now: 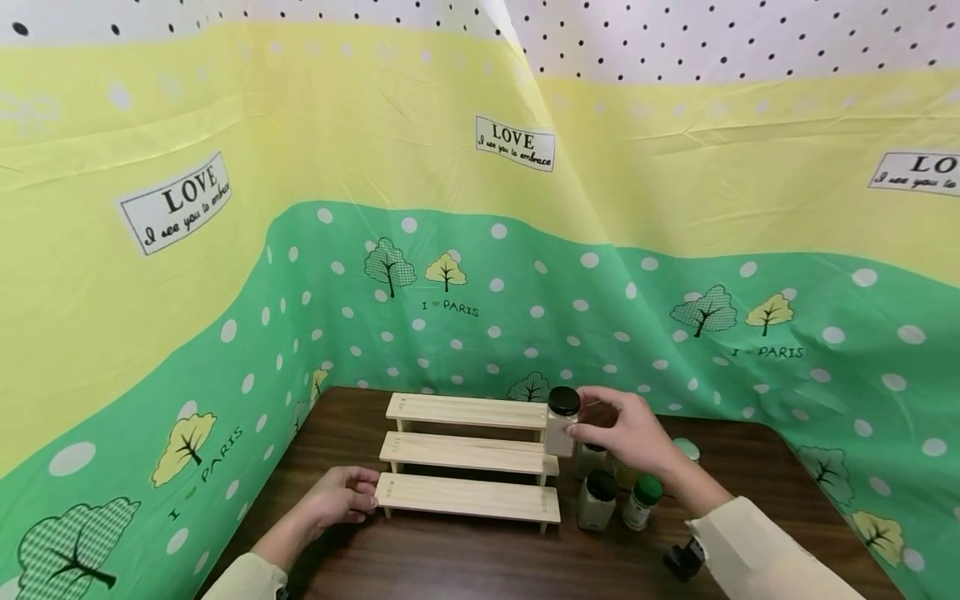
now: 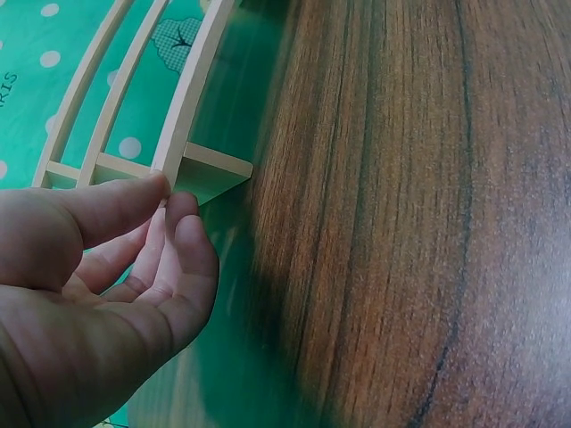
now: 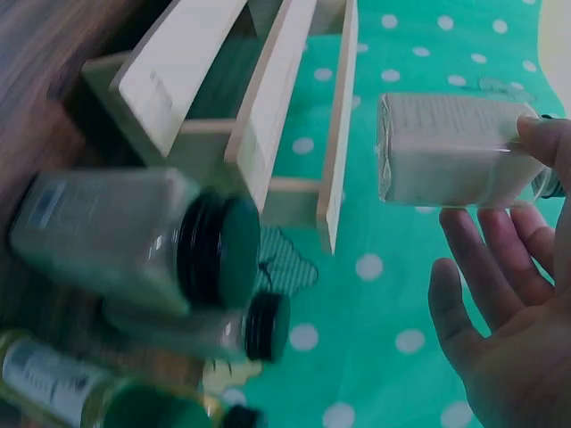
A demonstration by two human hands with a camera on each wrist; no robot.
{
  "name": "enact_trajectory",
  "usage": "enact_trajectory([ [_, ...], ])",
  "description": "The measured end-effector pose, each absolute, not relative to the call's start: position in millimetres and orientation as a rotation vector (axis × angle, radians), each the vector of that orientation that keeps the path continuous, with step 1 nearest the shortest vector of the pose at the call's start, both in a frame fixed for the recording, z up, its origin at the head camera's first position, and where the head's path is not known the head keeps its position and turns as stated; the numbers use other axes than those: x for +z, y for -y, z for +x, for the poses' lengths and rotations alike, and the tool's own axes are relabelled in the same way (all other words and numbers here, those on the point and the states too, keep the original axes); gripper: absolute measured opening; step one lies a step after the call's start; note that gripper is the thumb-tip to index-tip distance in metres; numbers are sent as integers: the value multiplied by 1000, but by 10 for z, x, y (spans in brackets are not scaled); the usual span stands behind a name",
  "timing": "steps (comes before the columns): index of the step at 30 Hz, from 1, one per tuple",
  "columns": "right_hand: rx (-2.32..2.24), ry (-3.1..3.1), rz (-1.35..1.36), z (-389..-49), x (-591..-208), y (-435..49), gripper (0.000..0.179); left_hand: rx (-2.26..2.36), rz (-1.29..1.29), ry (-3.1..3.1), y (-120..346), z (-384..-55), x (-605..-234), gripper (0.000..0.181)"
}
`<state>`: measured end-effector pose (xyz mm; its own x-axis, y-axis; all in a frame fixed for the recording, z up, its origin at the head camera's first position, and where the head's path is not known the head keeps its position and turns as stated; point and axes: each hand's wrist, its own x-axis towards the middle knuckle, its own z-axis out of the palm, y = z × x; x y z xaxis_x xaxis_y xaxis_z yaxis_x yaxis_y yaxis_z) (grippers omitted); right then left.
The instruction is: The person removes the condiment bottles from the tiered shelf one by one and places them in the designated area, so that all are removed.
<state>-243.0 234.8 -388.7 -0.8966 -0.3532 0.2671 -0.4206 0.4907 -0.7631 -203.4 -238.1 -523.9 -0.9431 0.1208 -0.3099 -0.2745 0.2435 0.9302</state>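
Observation:
A three-step pale wooden rack (image 1: pixel 468 495) stands on the dark table. At the left end of its lowest step my left hand (image 1: pixel 341 497) pinches the board's corner between thumb and fingers, as the left wrist view shows (image 2: pixel 116 259). My right hand (image 1: pixel 626 429) holds a square clear spice jar (image 1: pixel 558 435) with a black lid, raised by the right end of the top step. Pale powder fills this jar (image 3: pixel 455 152), and thumb and fingertips grip it near the lid. Its label is too blurred to read.
Right of the rack stand a black-lidded jar (image 1: pixel 597 504), another black-lidded jar (image 1: pixel 592 460) behind it and a green-lidded jar (image 1: pixel 641 504). A pale green lid (image 1: pixel 687 449) shows beyond my right forearm. A patterned cloth (image 1: pixel 465 325) hangs around the table (image 1: pixel 450 567).

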Motion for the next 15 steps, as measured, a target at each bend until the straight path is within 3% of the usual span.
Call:
enact_trajectory([
  [15, 1296, 2679, 500, -2277, -3845, -3161, 61, 1777, -106, -2181, 2391, -2046, -5252, 51],
])
